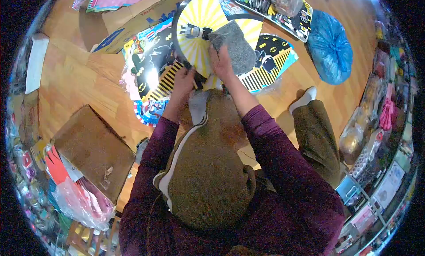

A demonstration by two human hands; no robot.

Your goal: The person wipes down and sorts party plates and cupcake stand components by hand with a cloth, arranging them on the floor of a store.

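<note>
A printed card (208,10) with yellow and white rays, a dark curved border and a small caped cartoon figure is tilted up in front of me. My left hand (183,82) is closed on its lower left edge. My right hand (222,64) presses a folded grey cloth (234,48) against the card's right side, its fingers partly hidden by the cloth. Under and beside the card lie black and yellow bat-print sheets (270,63), and another glossy bat-print sheet (157,61) sits to the left.
A cardboard box (133,23) stands behind the sheets. A tray of small packaged goods (283,17) and a tied blue plastic bag (332,48) are at the right. A brown cardboard piece (90,145) and red items in clear plastic (79,196) lie left. Packed shelves (367,136) line the right.
</note>
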